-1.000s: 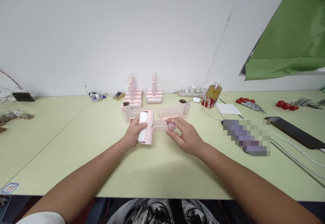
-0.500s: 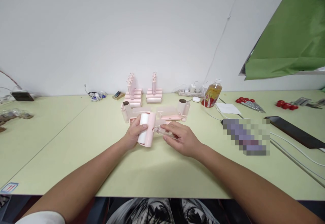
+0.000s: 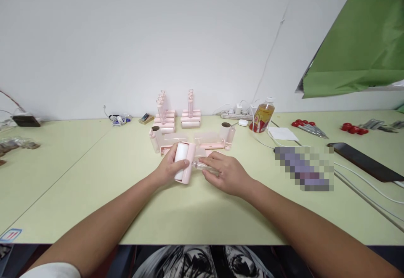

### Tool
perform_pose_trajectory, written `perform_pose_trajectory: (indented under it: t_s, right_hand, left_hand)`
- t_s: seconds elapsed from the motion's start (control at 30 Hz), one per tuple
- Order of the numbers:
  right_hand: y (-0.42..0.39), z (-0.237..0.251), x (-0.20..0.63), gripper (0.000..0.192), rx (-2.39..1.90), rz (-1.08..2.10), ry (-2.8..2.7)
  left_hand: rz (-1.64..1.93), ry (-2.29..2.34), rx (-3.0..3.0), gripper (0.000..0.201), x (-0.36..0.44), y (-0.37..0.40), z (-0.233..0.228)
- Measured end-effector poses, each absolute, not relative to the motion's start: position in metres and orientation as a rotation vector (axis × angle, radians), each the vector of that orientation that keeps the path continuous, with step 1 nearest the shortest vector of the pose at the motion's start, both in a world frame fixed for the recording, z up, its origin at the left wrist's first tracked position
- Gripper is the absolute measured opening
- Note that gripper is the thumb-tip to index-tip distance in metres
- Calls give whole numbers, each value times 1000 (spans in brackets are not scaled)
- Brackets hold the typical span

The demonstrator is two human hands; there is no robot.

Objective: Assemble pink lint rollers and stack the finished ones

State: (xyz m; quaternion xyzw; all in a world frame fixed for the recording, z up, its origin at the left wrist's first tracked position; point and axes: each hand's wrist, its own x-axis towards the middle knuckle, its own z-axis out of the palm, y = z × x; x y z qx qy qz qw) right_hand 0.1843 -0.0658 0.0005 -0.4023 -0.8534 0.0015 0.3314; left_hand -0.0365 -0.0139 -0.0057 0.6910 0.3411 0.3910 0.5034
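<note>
My left hand (image 3: pixel 166 170) is wrapped round a lint roller head, its pink housing (image 3: pixel 191 154) tilted a little and its white roll (image 3: pixel 182 154) facing up. The thumb lies across the roll to the pink housing. In my right hand (image 3: pixel 229 173) is a clear handle (image 3: pixel 199 165), held between thumb and fingers. The handle's end meets the side of the pink housing; whether it sits inside cannot be made out. Just beyond are pink lint roller parts, two upright rolls with brown cardboard cores (image 3: pixel 156 130) (image 3: pixel 226 125), and translucent covers (image 3: pixel 206 137).
Several assembled pink lint rollers (image 3: pixel 164 118) stand by the wall. To the right are a drink bottle (image 3: pixel 262 116), a power strip (image 3: pixel 236 115), white paper (image 3: pixel 283 133), red-handled tools (image 3: pixel 305 124), a black phone (image 3: pixel 362 160) and loose cables. Coiled cables (image 3: pixel 119 120) lie at back left.
My left thumb has slid right across the white roll to the pink housing. The roller head has shifted slightly right and turned a little. My right hand still holds the handle against its side.
</note>
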Motion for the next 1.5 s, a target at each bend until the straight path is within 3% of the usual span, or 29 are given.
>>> perform_pose_trajectory:
  t_s: [0.3,0.63,0.77,0.9,1.0,1.1,1.33,1.5]
  right_hand:
    - [-69,-3,178,27,-1089,-29,-2225]
    - [-67,0,178,31,-862,357,-1845]
    - [-46,15,204,37,-1127,454,-1456]
    - [-34,19,219,32,-1677,481,-1815]
    - [-38,11,213,27,-1832,521,-2131]
    - [-42,5,205,18,-1714,512,-2244]
    - [-42,14,203,30,-1076,855,-1423]
    - [-46,10,199,32,-920,994,-1368]
  left_hand:
    - [964,848,1737,47,-31,-23,-8]
    - [999,872,1761,61,-32,-26,1]
    - [1162,861,1516,59,-33,-18,1]
    - [1324,816,1318,58,-38,-6,0]
    - [1369,835,1254,57,-39,-1,-2]
    - [1361,797,1250,57,-38,-2,-3]
    - [1324,714,1256,61,-37,-4,-3]
    - [1256,731,1312,59,-39,-3,-7]
